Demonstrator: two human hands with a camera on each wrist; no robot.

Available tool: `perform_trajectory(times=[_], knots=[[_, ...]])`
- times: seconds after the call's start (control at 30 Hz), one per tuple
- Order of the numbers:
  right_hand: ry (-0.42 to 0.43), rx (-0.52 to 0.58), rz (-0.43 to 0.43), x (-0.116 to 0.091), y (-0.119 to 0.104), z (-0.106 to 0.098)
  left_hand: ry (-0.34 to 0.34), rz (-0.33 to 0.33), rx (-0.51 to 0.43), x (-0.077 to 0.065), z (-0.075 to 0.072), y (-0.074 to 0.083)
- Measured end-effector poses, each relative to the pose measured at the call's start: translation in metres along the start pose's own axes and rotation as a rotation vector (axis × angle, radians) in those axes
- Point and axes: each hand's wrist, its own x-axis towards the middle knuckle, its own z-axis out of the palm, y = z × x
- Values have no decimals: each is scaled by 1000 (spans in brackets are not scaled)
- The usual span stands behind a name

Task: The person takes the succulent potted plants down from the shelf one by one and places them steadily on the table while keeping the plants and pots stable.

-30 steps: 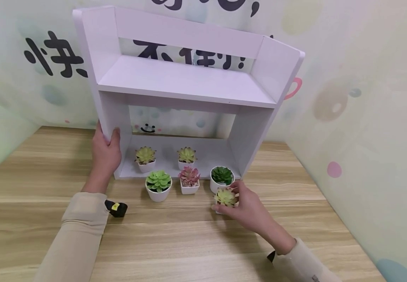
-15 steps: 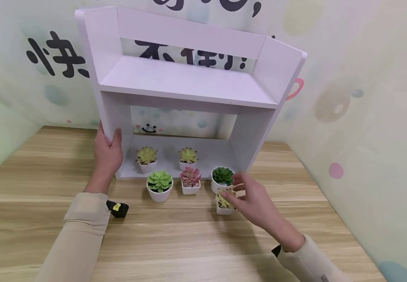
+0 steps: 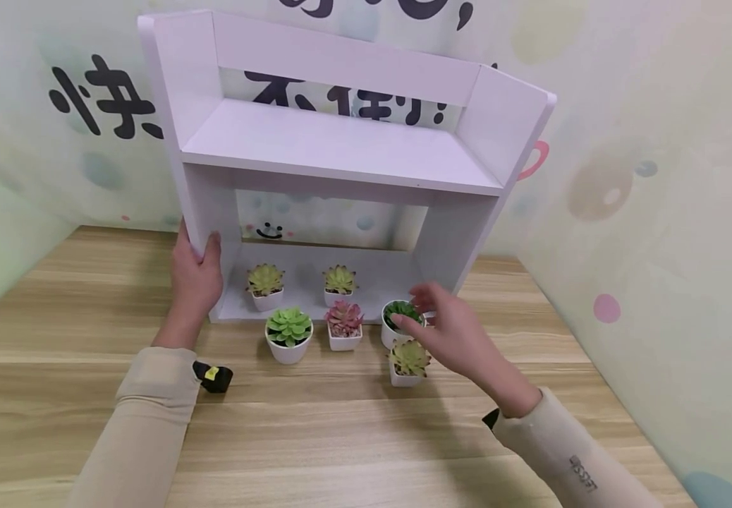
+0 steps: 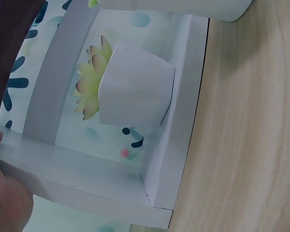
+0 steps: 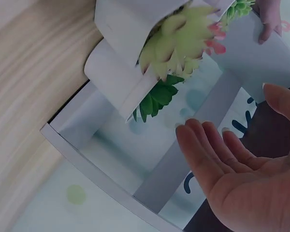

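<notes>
My left hand (image 3: 196, 276) grips the left side panel of a white two-tier desktop shelf (image 3: 334, 152), its thumb on the inner face. My right hand (image 3: 451, 326) hovers by the dark green succulent (image 3: 398, 312) in a round white pot, fingers loosely bent and holding nothing. Just in front of that pot stands a yellow-green succulent (image 3: 407, 358) in a square white pot. In the right wrist view the right fingers (image 5: 198, 145) are apart from the dark green leaves. Left of these, a pink succulent (image 3: 344, 321) and a bright green succulent (image 3: 289, 327) stand at the shelf's front edge.
Inside the shelf's lower tier stand two more yellow-green succulents, one on the left (image 3: 266, 280) and one mid-shelf (image 3: 340, 280). The wooden table (image 3: 315, 437) runs back to a patterned wall (image 3: 594, 141) with black lettering.
My right hand has let go of the front yellow-green succulent and moved up and back to the dark green one. The left hand keeps its hold on the shelf.
</notes>
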Motion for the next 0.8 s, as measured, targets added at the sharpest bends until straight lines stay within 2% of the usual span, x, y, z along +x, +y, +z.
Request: perform_trajectory(times=[0.3,0.53,0.8], knots=[[-43,-63,-66,20,-3,-3,-10,20,-2,0,0,2],[-79,-88,-70,34,-3,-4,-13,21,-6,0,0,2],[-153,-74,-58,49,-4,6,0,30,-12,0,0,1]])
